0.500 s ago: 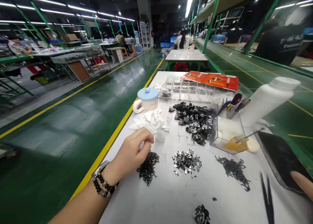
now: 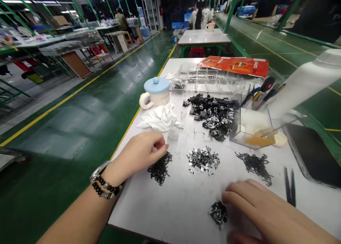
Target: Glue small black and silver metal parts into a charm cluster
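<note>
Small black parts [image 2: 218, 215] lie in 1 heap on the white table [image 2: 162, 210], at the lower centre of the frame. The right hand [image 2: 262, 210], blurred at lower right, has its fingers loosely bent beside that heap, the thumb well apart from them; I cannot tell whether the fingertips touch it.

Left of centre, the left hand [image 2: 144, 151] is curled over the edge of the dark hooked pieces [image 2: 160, 170]; I cannot tell whether thumb and finger pinch anything. Silvery pieces [image 2: 204, 159] lie in a heap at centre.

A fast sweep of the right hand could scatter the small heap, since the pieces look loose and light. Its forearm could knock the tweezers [image 2: 290, 189] askew, and a dragging left wrist could mix 2 heaps.
</note>
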